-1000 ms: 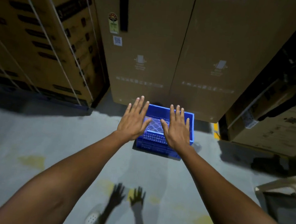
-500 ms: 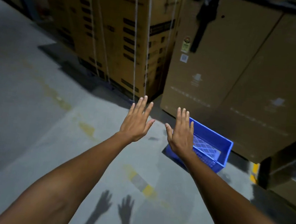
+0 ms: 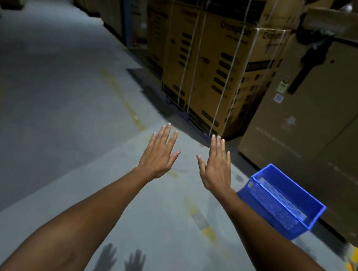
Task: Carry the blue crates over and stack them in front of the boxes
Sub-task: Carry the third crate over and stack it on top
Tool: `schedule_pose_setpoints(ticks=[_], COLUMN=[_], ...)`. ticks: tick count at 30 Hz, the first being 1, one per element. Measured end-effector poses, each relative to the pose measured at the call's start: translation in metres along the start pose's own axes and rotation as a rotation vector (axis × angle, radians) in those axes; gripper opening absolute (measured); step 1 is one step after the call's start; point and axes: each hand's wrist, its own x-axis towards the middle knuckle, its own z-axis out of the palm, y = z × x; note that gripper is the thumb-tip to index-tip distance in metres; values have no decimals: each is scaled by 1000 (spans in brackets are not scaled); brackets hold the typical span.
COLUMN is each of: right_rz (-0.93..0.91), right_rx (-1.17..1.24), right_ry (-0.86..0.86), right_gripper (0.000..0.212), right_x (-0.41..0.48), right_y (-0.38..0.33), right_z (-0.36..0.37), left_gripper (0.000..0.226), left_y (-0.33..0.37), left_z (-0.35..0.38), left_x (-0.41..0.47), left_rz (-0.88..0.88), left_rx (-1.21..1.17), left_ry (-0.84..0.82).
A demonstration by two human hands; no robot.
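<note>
One blue plastic crate [image 3: 281,202] with a mesh bottom sits on the concrete floor at the right, close against a large plain cardboard box [image 3: 318,131]. It holds nothing. My left hand [image 3: 160,153] and my right hand [image 3: 215,164] are stretched out in front of me, palms down and fingers spread, holding nothing. Both hover over bare floor to the left of the crate, the right hand about a hand's width from its near corner. No other crate is in view.
Strapped printed cartons [image 3: 219,73] stand on a pallet left of the plain box. A long aisle of grey floor [image 3: 54,84] with faded yellow lines runs away to the upper left, lined with more boxes. A yellow marking [image 3: 354,259] shows at the right edge.
My view has swung to the left, so the crate has slid from the centre to the right side. My hands, first over the crate, are now clear of it over the floor.
</note>
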Motion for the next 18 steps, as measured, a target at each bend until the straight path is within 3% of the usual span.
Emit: schedule_pose_setpoints(ticks=[10,18], right_rz=[-327,-504], right_rx=[96,221], right_ry=[-83,-243], right_gripper=[73,72], right_x=[-69,-196], right_y=[-148,-238], right_z=[-2,19], left_gripper=[65,66], left_y=[-85,-105], left_z=[-85,-128], left_x=[-174,-361], left_rz=[-328,-546], left_rx=[92,158], left_ry=[102,70])
